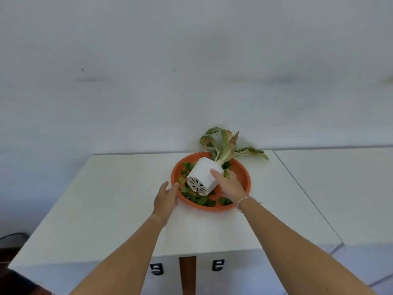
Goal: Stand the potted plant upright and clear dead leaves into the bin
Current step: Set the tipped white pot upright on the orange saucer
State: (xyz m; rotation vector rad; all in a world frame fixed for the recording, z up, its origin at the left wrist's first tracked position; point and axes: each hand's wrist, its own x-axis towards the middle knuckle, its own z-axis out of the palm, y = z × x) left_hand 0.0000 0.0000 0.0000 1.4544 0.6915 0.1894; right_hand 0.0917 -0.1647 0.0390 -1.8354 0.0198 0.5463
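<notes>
While the white counter (119, 188) fills the lower half of the view against a pale wall, everything hangs on the orange saucer (244, 173) sitting toward the counter's far edge. Lying tipped over inside that saucer is the white pot (202, 173), its slotted base turned toward the person and its mouth pointing to the wall. Out of the mouth spills the plant (225, 145), limp streaked leaves with browned edges reaching beyond the saucer's far rim and drooping over the back of the counter. Scattered on the saucer floor around the pot, dark green loose leaves (204, 200) lie thickest along the near rim and on the left side.

Now the hands. Right hand (229, 184) comes in over the saucer's near right rim, palm down on the pot's side, fingers (215, 173) laid flat on the white wall, loosely together rather than wrapped around it. Left hand (165, 199) sits on the counter at the saucer's left rim, fingers slightly spread, the tips touching the orange edge. A thin pale bracelet (244, 202) circles the right wrist, just at the saucer's near rim. Below the counter's front edge, two small dark locks (218, 265) show on the cabinet face.
</notes>
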